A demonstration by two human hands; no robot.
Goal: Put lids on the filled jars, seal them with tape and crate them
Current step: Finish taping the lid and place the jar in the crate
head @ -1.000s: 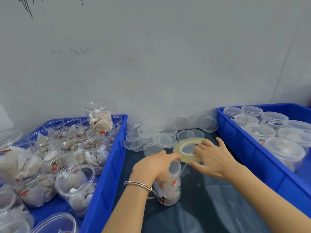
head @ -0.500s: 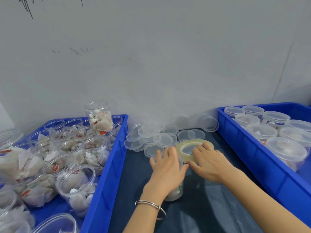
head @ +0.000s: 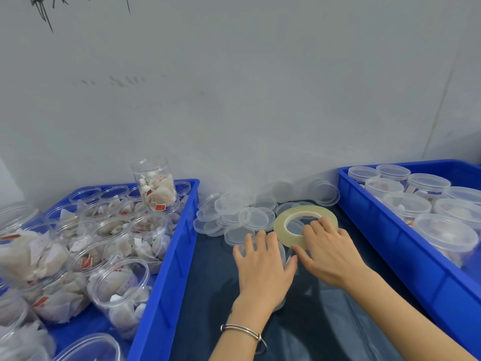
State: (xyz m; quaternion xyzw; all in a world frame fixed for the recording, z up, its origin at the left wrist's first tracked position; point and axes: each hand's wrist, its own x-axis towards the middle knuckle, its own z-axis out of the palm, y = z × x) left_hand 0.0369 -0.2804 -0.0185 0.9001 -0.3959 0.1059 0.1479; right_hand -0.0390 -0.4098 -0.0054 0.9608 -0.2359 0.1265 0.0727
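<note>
My left hand lies flat on the jar, fingers straight, pressing its lid. My right hand curls around the tape just behind. I should steady the jar and keep the strip level on the seam.

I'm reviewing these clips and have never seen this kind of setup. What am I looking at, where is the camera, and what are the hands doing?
No machine here: a person's two bare hands, filmed from a camera worn on the head, looking down. The left hand lies flat on top of a clear jar standing on dark cloth. The right hand has a grip on a roll of clear tape. Loose lids lie behind. The left blue crate holds open filled jars; the right blue crate holds lidded ones.
</note>
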